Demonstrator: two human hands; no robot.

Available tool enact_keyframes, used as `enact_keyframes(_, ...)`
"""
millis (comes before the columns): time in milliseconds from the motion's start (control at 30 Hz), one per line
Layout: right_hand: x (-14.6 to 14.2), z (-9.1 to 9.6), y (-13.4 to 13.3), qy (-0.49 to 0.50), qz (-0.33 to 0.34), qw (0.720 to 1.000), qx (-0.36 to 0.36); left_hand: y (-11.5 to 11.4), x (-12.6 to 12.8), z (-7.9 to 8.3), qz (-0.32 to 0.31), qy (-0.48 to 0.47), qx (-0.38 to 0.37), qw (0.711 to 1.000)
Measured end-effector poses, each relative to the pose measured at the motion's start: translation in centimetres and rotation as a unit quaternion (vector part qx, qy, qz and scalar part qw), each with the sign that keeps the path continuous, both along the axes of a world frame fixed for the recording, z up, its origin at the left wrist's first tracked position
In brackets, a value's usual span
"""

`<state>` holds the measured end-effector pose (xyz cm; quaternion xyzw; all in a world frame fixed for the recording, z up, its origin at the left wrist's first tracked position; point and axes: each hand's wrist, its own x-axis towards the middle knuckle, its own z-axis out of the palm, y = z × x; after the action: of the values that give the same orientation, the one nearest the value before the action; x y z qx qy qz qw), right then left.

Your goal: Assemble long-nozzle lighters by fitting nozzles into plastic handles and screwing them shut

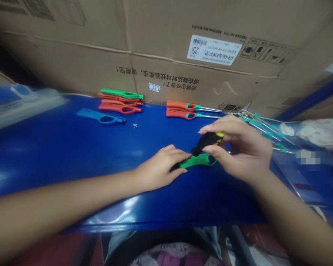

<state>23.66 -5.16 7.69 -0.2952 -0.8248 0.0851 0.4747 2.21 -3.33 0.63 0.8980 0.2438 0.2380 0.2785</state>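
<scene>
My left hand (162, 168) is closed around one end of a green lighter body (198, 161), pressing it down on the blue table. In my right hand (242, 151), thumb and fingers grip a short screwdriver (207, 142) with a black and yellow handle. The screwdriver is tilted over the green body, its lower end close to my left fingertips. Whether its tip touches a screw is hidden. Several small metal screws (135, 125) lie loose on the table beyond my left hand.
Behind stands a large cardboard box (161, 55). Before it lie a blue lighter body (100, 116), a stack with a green body (119, 93) over red ones (116, 108), and two orange-red lighters (180, 114) with metal rods. More metal rods with teal ends (262, 127) lie right.
</scene>
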Motion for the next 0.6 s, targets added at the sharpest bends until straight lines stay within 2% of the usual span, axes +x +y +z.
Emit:
enact_keyframes(67,0.1,0.2,-0.1,-0.055,-0.021,0.997,0.053,0.0,0.0,0.1,-0.002,0.002,-0.001,1.000)
enact_keyframes(100,0.1,0.2,-0.2,-0.068,-0.020,0.996,0.047,0.0,0.0,0.1,-0.003,0.000,-0.001,1.000)
enact_keyframes(200,-0.1,0.3,-0.6,-0.034,0.018,0.998,-0.058,0.0,0.0,0.0,-0.001,-0.007,0.000,1.000)
enact_keyframes(267,-0.3,0.2,-0.6,-0.006,0.038,0.995,-0.092,0.0,0.0,-0.1,0.000,-0.008,0.000,1.000)
enact_keyframes(467,-0.6,-0.7,-0.1,0.035,-0.023,0.999,0.000,0.2,0.0,-0.2,-0.003,-0.011,0.006,1.000)
enact_keyframes(533,-0.7,-0.9,0.0,0.045,-0.013,0.998,-0.034,0.1,0.0,-0.2,-0.001,-0.010,0.004,1.000)
enact_keyframes(600,-0.8,-0.9,-0.1,0.060,0.004,0.993,-0.098,0.1,0.0,-0.1,-0.002,-0.009,0.000,1.000)
